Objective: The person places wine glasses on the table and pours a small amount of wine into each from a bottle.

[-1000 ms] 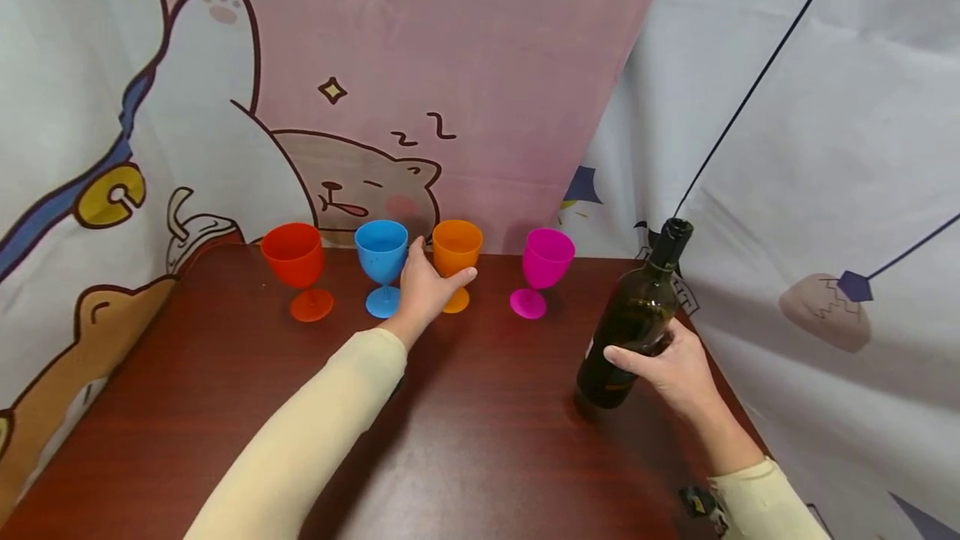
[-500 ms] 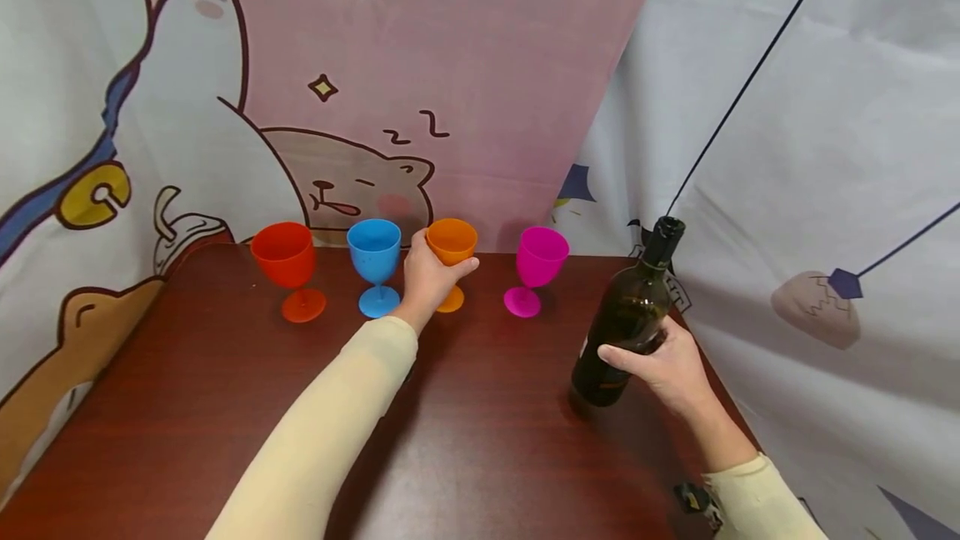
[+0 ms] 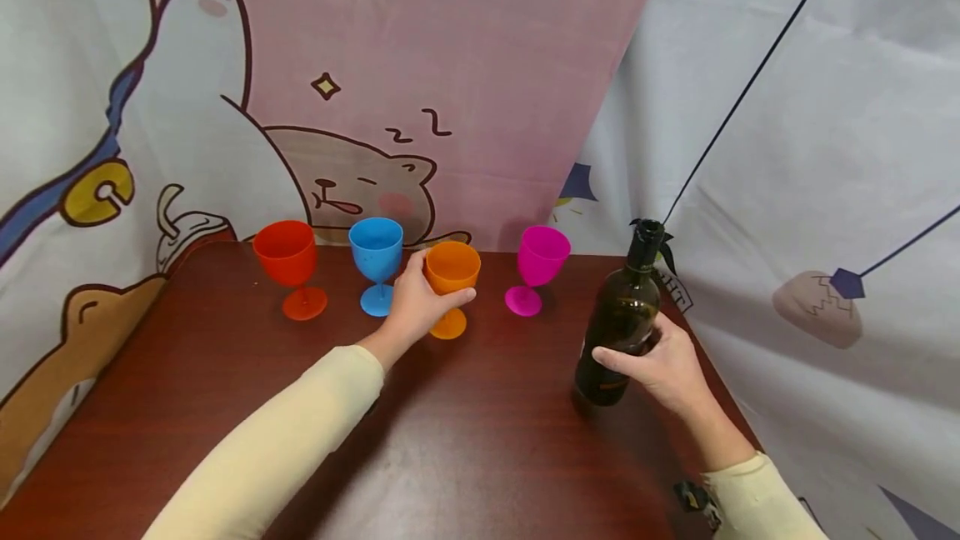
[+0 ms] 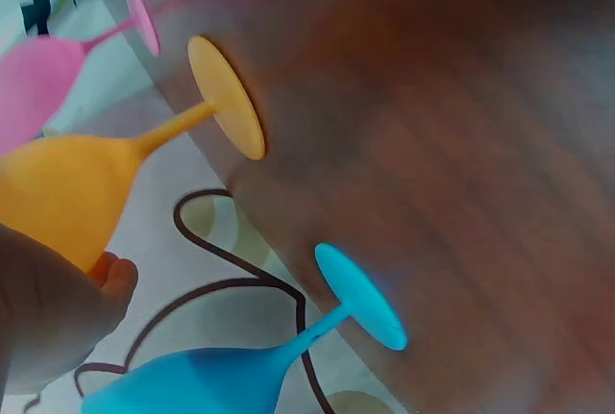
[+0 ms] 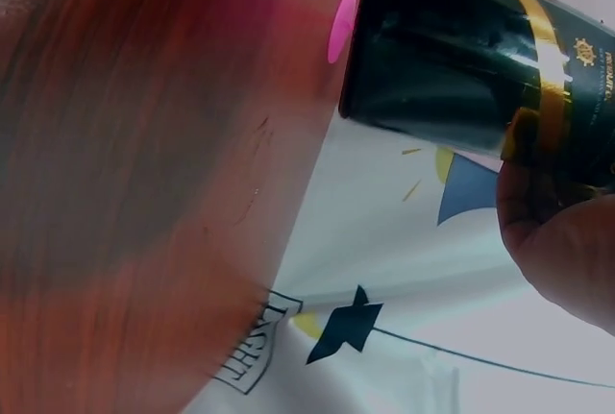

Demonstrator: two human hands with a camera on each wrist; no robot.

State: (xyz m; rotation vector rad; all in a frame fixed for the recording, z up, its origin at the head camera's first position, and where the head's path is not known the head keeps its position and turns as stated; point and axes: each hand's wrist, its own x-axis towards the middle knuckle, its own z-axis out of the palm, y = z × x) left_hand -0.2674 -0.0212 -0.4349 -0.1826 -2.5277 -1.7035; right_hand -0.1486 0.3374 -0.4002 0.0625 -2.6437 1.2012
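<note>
Fingers and thumb of the left hand [image 3: 417, 302] curl round the bowl of the orange goblet [image 3: 453, 267] in the head view. Just left of those fingers stands the blue goblet [image 3: 377, 248] (a narrow gap for knuckles), and farther left the red goblet [image 3: 288, 255]. Right of the thumb, with more room, is the magenta goblet [image 3: 542, 255]. The right hand's [image 3: 667, 365] fingers grip the dark bottle [image 3: 618, 323], thumb across its front; the right edge of the table [image 3: 465, 440] runs close beside them. Brown tabletop stretches on the near side of both hands.

In the left wrist view, cloth [image 4: 173, 241] shows between the fingertips and the blue goblet.

In the right wrist view, the fingers press near the bottle's gold band [image 5: 543, 49].
</note>
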